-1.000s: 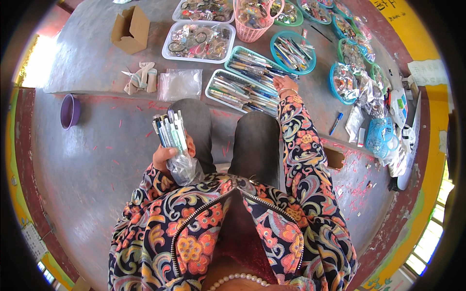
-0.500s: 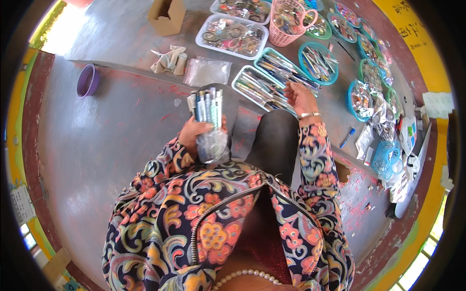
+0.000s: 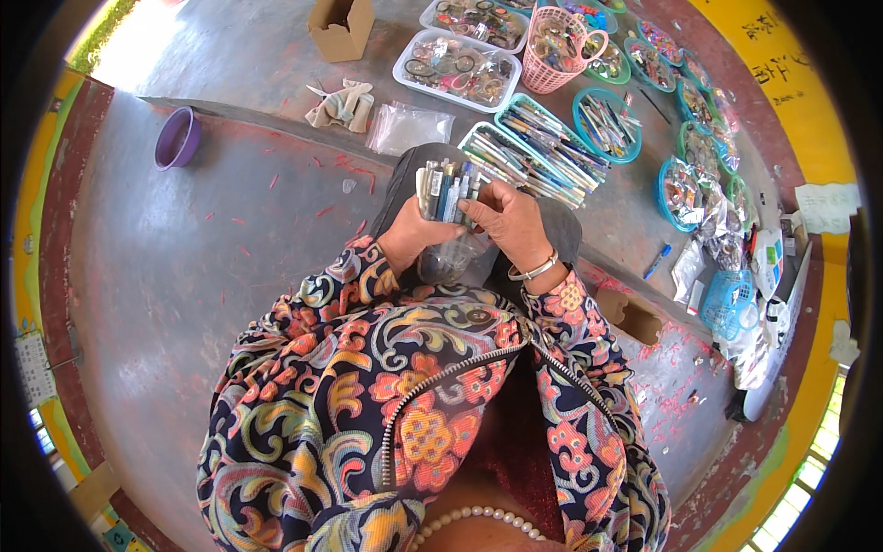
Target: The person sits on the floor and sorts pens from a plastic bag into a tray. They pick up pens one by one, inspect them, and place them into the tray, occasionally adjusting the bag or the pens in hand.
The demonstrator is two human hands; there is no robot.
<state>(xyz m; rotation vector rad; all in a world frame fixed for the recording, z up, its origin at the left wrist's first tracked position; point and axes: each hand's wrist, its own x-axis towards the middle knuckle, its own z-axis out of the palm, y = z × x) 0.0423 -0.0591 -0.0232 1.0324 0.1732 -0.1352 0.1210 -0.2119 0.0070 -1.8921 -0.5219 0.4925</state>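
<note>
My left hand (image 3: pixel 411 235) grips a bundle of pens (image 3: pixel 443 187) standing upright in a clear plastic bag (image 3: pixel 448 260), held above my lap. My right hand (image 3: pixel 509 221) rests on the right side of that bundle, fingers curled over the pen tops, a bangle on its wrist. Just beyond my hands lie two light-blue trays full of pens (image 3: pixel 538 152). Both sleeves are floral patterned.
On the concrete floor lie a round blue bowl of pens (image 3: pixel 607 122), white trays of small items (image 3: pixel 451 64), a pink basket (image 3: pixel 557 41), a cardboard box (image 3: pixel 342 26), a purple bowl (image 3: pixel 177 138), an empty clear bag (image 3: pixel 407 126) and more bowls and bags at right (image 3: pixel 699 184).
My right hand has come back from the pen tray to the bundle in my left hand. The view has shifted so the bundle sits more central.
</note>
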